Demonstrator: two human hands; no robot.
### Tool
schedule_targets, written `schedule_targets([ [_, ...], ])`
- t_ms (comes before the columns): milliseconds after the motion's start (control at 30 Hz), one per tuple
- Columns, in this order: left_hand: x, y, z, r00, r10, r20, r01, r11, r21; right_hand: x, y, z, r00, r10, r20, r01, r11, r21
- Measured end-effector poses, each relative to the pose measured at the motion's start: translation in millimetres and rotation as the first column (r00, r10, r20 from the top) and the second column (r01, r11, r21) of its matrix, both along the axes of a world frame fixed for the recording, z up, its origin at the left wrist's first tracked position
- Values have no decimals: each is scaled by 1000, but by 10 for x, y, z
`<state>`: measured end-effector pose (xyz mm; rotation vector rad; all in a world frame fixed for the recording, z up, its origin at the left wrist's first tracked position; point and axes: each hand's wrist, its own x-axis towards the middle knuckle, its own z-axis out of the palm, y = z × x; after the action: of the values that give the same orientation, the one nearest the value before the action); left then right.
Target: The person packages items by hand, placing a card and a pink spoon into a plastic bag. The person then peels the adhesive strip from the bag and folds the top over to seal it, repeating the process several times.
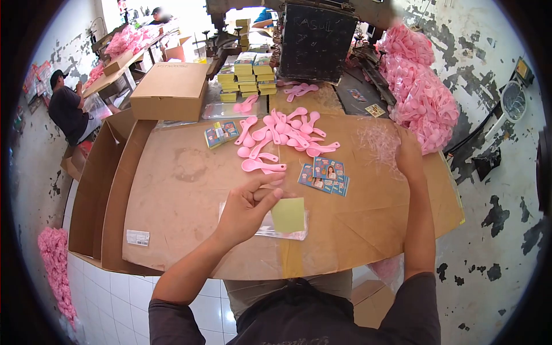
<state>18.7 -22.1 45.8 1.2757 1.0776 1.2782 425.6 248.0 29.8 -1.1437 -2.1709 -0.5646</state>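
Observation:
My left hand [248,208] is over the front middle of the cardboard-topped table, with thumb and fingers pinched together. What lies between them, if anything, is hidden. Just beside the thumb is a yellow-green card [288,216], above clear plastic bags [296,234]. Beyond those fingers rests a pink spoon [263,165], in front of a loose heap of pink spoons [282,131]. My right hand [409,154] reaches out at the far right, by a tangle of clear plastic scraps [380,144]. Its fingers are blurred against the plastic. Several blue printed cards [328,173] lie between the hands.
Big clear bags of pink spoons [422,92] stand at the back right. A stack of printed cards [221,134] sits left of the heap. Behind are bundled card stacks [246,73], a closed carton [170,86] and a black panel [316,43]. Another person [70,109] sits far left.

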Motion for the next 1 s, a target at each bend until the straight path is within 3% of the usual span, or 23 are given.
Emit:
schedule_targets([
  [67,20,22,2,999,24,25,-24,1000,-8,-463,-390,301,990,87,-114,-99,990,-101],
  [100,24,24,1,999,36,33,-36,999,-13,-716,-627,396,948,159,-276,-245,917,-313],
  [133,41,22,-9,998,41,50,-41,999,9,-963,-862,464,876,186,-444,-406,780,-476],
  [200,81,30,-50,995,51,82,-56,997,58,-1313,-1175,523,769,274,-577,-639,342,-689],
  [267,77,48,-142,997,52,52,-55,997,55,-1580,-1521,485,626,393,-674,-770,173,-614],
  [367,59,34,-164,999,33,43,-33,999,0,-1807,-1692,308,522,287,-803,-842,24,-538],
  [467,43,45,-163,994,12,107,-11,1000,-8,-1819,-1592,175,498,148,-855,-850,-114,-514],
  [600,62,60,-155,992,27,123,-29,1000,11,-1777,-1532,178,498,105,-861,-861,-60,-506],
  [700,31,58,-173,998,54,32,-50,994,-96,-1762,-1531,183,502,55,-863,-863,-29,-504],
  [900,44,62,-248,991,132,36,-131,991,-30,-1737,-1478,77,453,10,-891,-890,-44,-453],
  [1000,15,71,-296,994,108,16,-109,989,100,-1743,-1447,61,427,48,-903,-902,-44,-429],
])
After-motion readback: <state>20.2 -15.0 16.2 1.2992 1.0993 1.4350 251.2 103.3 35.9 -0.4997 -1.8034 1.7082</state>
